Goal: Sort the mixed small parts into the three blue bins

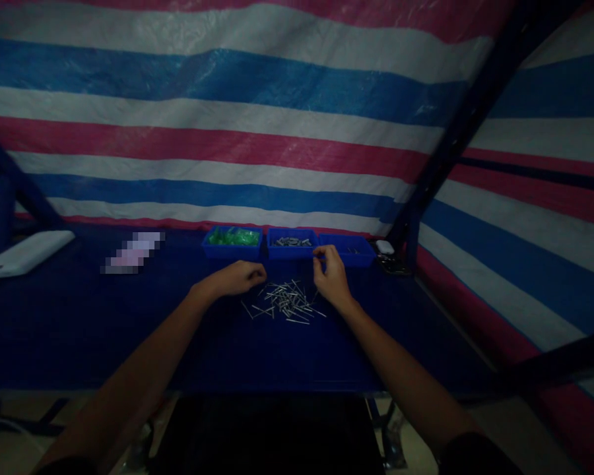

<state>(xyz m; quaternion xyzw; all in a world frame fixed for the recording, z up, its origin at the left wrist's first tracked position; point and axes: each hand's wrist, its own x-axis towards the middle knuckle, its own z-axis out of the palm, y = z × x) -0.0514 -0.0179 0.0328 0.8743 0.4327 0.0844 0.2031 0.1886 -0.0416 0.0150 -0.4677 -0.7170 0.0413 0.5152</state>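
A loose heap of thin silvery metal pins (290, 300) lies on the blue tabletop (272, 356) between my hands. My left hand (240, 277) rests low at the heap's left side, fingers curled together; what they hold, if anything, is too small and dark to make out. On the other side, my right hand (331, 274) is raised by the front of the blue bins, thumb and fingers bent toward each other in a pinch. Whatever is in that pinch cannot be made out either. A few pins lie apart from the heap, near both hands.
Behind the heap stand a blue bin of green pieces (233, 237), a blue bin of small grey metal parts (292, 243) and a blue bin with a few thin pieces (349, 251). A white case (385, 247) sits right; a white device (27, 254) lies left. Blue frame posts (412, 237) flank the table.
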